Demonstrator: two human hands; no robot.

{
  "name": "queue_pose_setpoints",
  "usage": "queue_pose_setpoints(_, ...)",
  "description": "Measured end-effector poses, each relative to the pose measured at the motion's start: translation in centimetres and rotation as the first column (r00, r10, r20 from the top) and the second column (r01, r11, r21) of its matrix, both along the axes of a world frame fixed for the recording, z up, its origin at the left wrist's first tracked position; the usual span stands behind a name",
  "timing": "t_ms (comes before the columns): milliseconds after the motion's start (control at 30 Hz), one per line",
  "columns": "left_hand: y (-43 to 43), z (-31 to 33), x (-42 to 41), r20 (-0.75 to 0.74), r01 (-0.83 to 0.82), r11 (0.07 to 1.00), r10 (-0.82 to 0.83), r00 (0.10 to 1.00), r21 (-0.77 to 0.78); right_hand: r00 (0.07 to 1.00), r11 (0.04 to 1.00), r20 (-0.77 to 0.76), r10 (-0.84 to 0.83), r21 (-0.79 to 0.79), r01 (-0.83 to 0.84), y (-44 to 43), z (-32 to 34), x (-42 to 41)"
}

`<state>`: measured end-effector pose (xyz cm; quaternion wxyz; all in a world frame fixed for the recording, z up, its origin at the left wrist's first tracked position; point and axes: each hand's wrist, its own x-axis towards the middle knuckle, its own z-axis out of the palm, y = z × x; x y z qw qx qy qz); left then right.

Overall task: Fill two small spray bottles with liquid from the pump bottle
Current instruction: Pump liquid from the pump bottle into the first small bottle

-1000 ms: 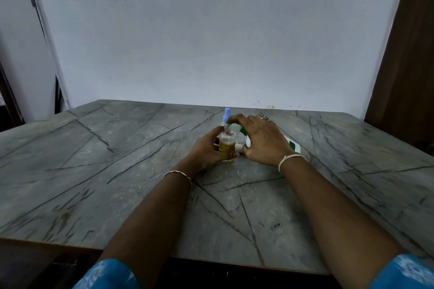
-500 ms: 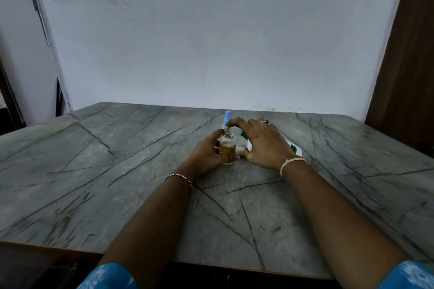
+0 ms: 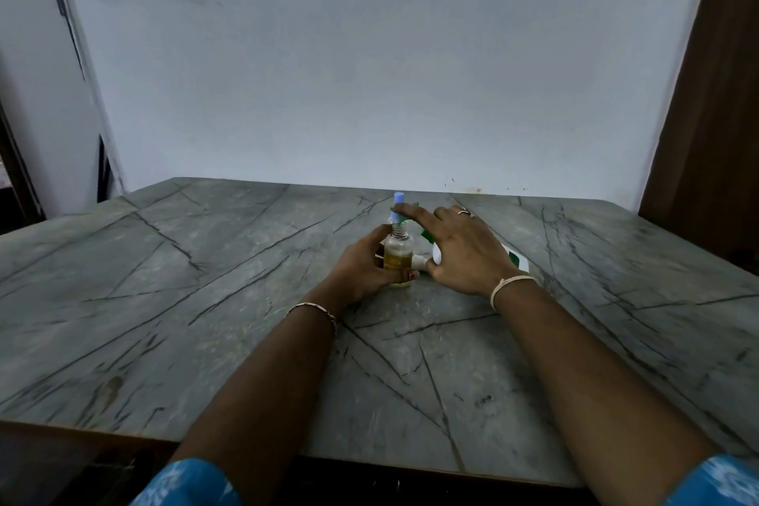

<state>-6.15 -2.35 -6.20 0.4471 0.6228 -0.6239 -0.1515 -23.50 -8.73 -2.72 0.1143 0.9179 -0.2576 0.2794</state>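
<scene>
I log one spray bottle (image 3: 397, 255) (amber liquid, upright): left hand (image 3: 361, 267) wrapped round it, right hand (image 3: 464, 255) just beside it, fingers spread.

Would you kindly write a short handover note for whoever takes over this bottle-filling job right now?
Left hand: grips the small spray bottle, which stands upright on the table, partly full of yellow liquid.
Right hand: open, index finger touching the blue spray head above the bottle's neck.
Pump bottle: white and green, mostly hidden behind the right hand.
Done: this bottle holds liquid.
Left: neck threads show, so the head probably needs screwing down. A second spray bottle is not clearly in view; find and check it.
</scene>
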Motion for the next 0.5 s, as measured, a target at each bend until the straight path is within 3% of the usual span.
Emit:
queue_pose_setpoints(267,-0.01,0.03,0.03,-0.006,0.000,1.000,0.000,1.000,0.002,0.999,0.996,0.046,0.017,0.085,-0.021,0.17,0.37,0.44)
queue_pose_setpoints(500,-0.04,-0.06,0.02,-0.024,0.007,1.000,-0.008,1.000,-0.003,0.999,0.999,0.040,0.002,0.039,-0.003,0.07,0.16,0.47)
